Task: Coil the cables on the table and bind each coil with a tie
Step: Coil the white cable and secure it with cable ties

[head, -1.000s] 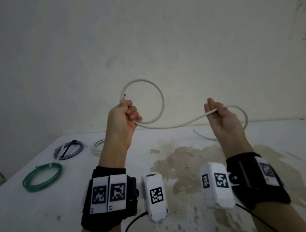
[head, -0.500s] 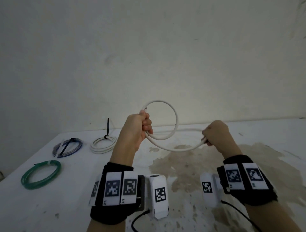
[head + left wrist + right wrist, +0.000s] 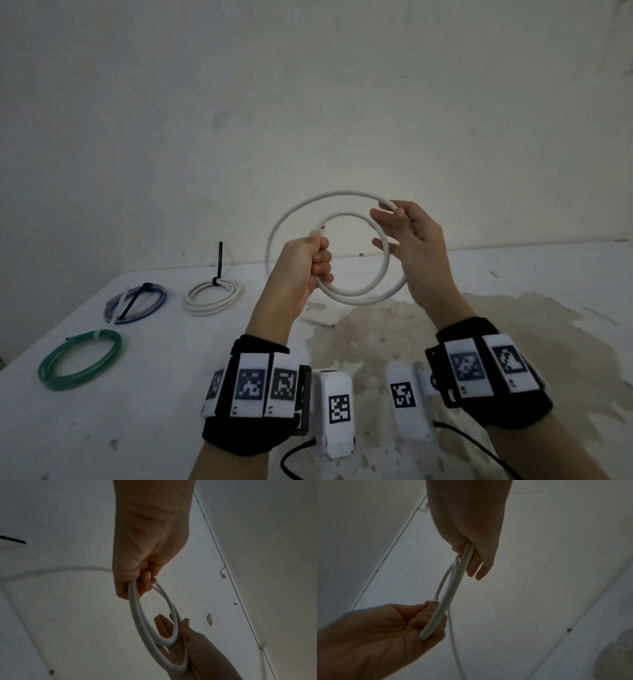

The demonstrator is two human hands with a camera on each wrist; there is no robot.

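I hold a white cable (image 3: 359, 295) in the air above the table, wound into two loops, a smaller one inside a larger one. My left hand (image 3: 305, 263) grips both loops in a fist at their left side, with the cut cable end sticking up beside the thumb. My right hand (image 3: 411, 246) is at the upper right of the coil. The outer loop runs between its thumb and its nearly straight fingers. The left wrist view shows the cable (image 3: 137, 608) lying across the right palm (image 3: 197, 649). A loose tail (image 3: 318, 321) trails onto the table.
Three bound coils lie at the left of the white table (image 3: 154, 394): a green one (image 3: 51, 377), a blue and clear one (image 3: 161, 301) with a black tie, and a white one (image 3: 233, 294) with a black tie standing upright. A brown stain (image 3: 479, 329) covers the table's right half.
My right hand has lifted from low on the right to the coil's upper right, laying a second, larger loop. Its fingers have straightened. My left hand keeps its grip.
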